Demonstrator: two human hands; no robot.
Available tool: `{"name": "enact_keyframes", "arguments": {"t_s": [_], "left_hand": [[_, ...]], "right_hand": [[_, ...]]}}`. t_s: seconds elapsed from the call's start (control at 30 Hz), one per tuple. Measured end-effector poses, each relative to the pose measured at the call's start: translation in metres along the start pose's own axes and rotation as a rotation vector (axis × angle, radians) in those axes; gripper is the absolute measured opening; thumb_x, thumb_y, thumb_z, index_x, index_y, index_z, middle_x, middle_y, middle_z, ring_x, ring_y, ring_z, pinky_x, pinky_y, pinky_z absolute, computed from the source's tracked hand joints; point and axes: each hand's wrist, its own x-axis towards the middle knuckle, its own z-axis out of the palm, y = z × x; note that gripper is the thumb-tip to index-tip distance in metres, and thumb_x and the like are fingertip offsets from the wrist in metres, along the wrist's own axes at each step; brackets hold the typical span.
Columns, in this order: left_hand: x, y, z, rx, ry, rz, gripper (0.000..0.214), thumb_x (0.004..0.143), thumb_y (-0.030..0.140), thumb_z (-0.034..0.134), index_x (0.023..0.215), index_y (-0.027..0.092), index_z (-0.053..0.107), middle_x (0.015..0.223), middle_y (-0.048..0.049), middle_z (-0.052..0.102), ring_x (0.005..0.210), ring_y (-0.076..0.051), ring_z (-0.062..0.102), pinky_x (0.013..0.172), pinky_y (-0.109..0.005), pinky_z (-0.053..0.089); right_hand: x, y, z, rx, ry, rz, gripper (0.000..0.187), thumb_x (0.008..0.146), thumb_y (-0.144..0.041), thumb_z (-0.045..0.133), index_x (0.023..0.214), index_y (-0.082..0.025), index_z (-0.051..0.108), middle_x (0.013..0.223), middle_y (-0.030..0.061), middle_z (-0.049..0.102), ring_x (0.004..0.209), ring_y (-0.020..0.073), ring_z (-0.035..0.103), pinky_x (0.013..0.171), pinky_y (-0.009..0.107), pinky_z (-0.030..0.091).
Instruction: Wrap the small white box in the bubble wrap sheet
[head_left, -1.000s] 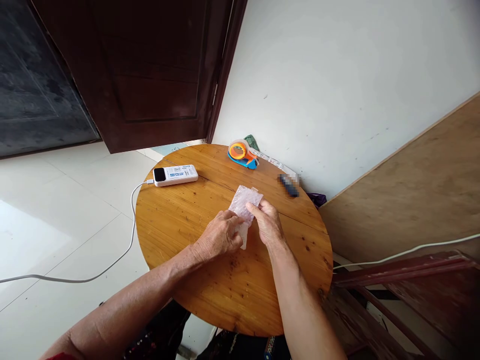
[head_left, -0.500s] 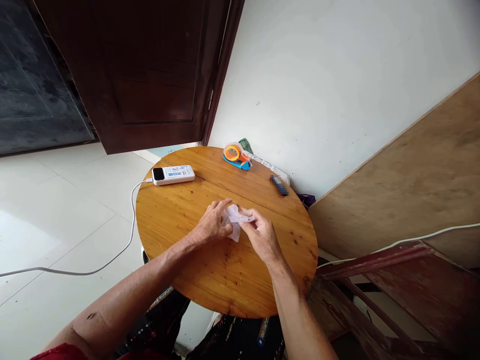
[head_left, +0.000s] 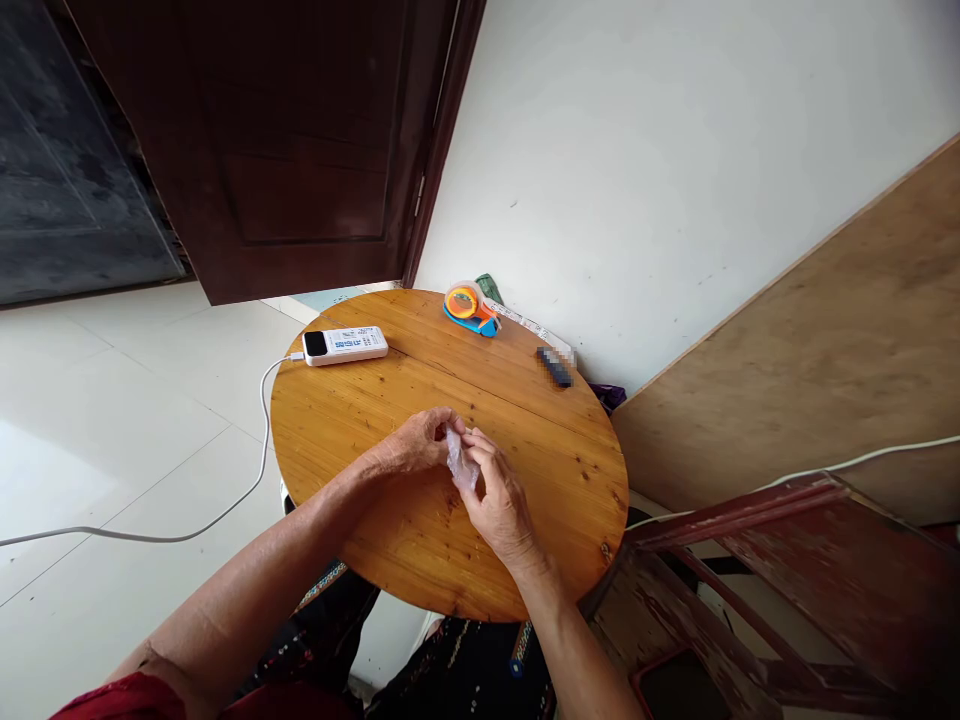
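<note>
A crumpled, translucent whitish plastic bag (head_left: 460, 462) is between my two hands, above the middle of the round wooden table (head_left: 345, 430). My left hand (head_left: 421, 440) pinches its upper left edge with curled fingers. From the right, my right hand (head_left: 496, 490) grips the other side, thumb below and fingers above. The bag looks small and folded up, and parts of it are hidden behind the fingers. I cannot tell whether anything is inside it.
A white power bank (head_left: 346, 345) with a plugged-in white cable (head_left: 262, 420) lies at the table's left. At the back are an orange and blue tape dispenser (head_left: 471, 308) and a dark blurred object (head_left: 553, 367). A red wooden chair (head_left: 810, 560) stands at the right.
The bag has gone from spread out to a narrower, bunched shape. My left fingers have closed onto its edge, and my right hand has shifted slightly left and down.
</note>
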Motion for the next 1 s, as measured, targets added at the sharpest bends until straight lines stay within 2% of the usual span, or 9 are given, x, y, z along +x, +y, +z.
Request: {"name": "enact_keyframes", "arguments": {"t_s": [0.2,0.33,0.43,0.5,0.57,0.63,0.7,0.87,1.0], "left_hand": [[0.002,-0.004,0.004,0.174,0.119,0.049,0.026,0.07,0.026,0.062,0.093,0.015,0.065,0.083,0.0009,0.062,0.071,-0.011,0.056,0.066,-0.022,0.046],[0.0,0.01,0.003,0.297,0.151,0.024,0.025,0.075,0.031,0.06,0.093,0.014,0.067,0.087,-0.0016,0.061,0.074,-0.014,0.055,0.066,-0.024,0.043],[-0.002,0.021,-0.001,0.345,0.088,0.006,0.036,0.086,0.046,0.051,0.083,0.013,0.066,0.073,-0.0015,0.06,0.068,-0.015,0.052,0.062,-0.025,0.039],[-0.003,0.025,-0.003,0.33,0.026,0.006,0.043,0.088,0.051,0.049,0.075,0.013,0.065,0.066,-0.0012,0.058,0.065,-0.015,0.051,0.06,-0.026,0.037],[-0.004,0.027,-0.004,0.25,-0.021,-0.019,0.033,0.083,0.044,0.056,0.08,0.013,0.066,0.068,-0.0007,0.06,0.066,-0.015,0.052,0.06,-0.025,0.038],[-0.004,0.029,-0.002,0.127,-0.048,-0.075,0.031,0.073,0.032,0.064,0.097,0.013,0.066,0.077,-0.0001,0.064,0.07,-0.015,0.055,0.062,-0.024,0.041],[-0.004,0.029,0.0,0.058,-0.042,-0.114,0.043,0.067,0.026,0.067,0.108,0.013,0.063,0.084,0.0001,0.064,0.074,-0.016,0.056,0.065,-0.024,0.042],[-0.001,0.025,0.003,0.042,0.019,-0.099,0.05,0.065,0.025,0.068,0.113,0.013,0.06,0.087,-0.0004,0.063,0.078,-0.016,0.054,0.07,-0.026,0.042],[0.0,0.019,0.005,-0.038,0.027,-0.047,0.054,0.066,0.024,0.07,0.116,0.014,0.056,0.09,-0.0006,0.062,0.079,-0.015,0.053,0.072,-0.026,0.042]], "right_hand": [[0.01,0.003,0.001,-0.041,0.05,0.003,0.019,0.092,-0.015,0.052,0.102,-0.025,0.064,0.119,0.0092,0.069,0.115,0.023,0.063,0.1,0.04,0.05],[0.02,0.002,-0.008,0.137,0.052,0.192,0.006,0.086,-0.025,0.063,0.092,-0.023,0.064,0.103,0.0057,0.073,0.096,0.0211,0.067,0.087,0.034,0.053],[0.028,0.009,-0.012,0.403,0.015,0.439,0.019,0.076,-0.033,0.073,0.089,-0.021,0.065,0.087,0.0015,0.072,0.079,0.0188,0.065,0.075,0.031,0.053],[0.033,0.017,-0.011,0.627,0.007,0.583,0.031,0.071,-0.041,0.078,0.091,-0.02,0.067,0.086,0.0021,0.074,0.078,0.0197,0.066,0.075,0.032,0.053],[0.038,0.026,-0.008,0.782,0.004,0.692,0.042,0.065,-0.046,0.083,0.094,-0.018,0.069,0.089,0.0046,0.076,0.081,0.0225,0.068,0.077,0.035,0.054],[0.042,0.033,-0.006,0.825,-0.005,0.761,0.049,0.059,-0.046,0.086,0.095,-0.017,0.07,0.09,0.007,0.077,0.084,0.0251,0.069,0.079,0.038,0.055],[0.045,0.037,-0.004,0.822,0.023,0.759,0.051,0.058,-0.045,0.087,0.096,-0.017,0.07,0.095,0.0084,0.077,0.088,0.0263,0.07,0.083,0.04,0.054],[0.052,0.036,-0.005,0.803,0.167,0.593,0.056,0.067,-0.041,0.081,0.114,-0.021,0.06,0.102,0.0079,0.076,0.099,0.0258,0.069,0.09,0.042,0.053],[0.058,0.033,-0.006,0.719,0.182,0.532,0.055,0.074,-0.038,0.072,0.124,-0.021,0.054,0.104,0.0093,0.075,0.1,0.0255,0.07,0.091,0.043,0.053]]}}
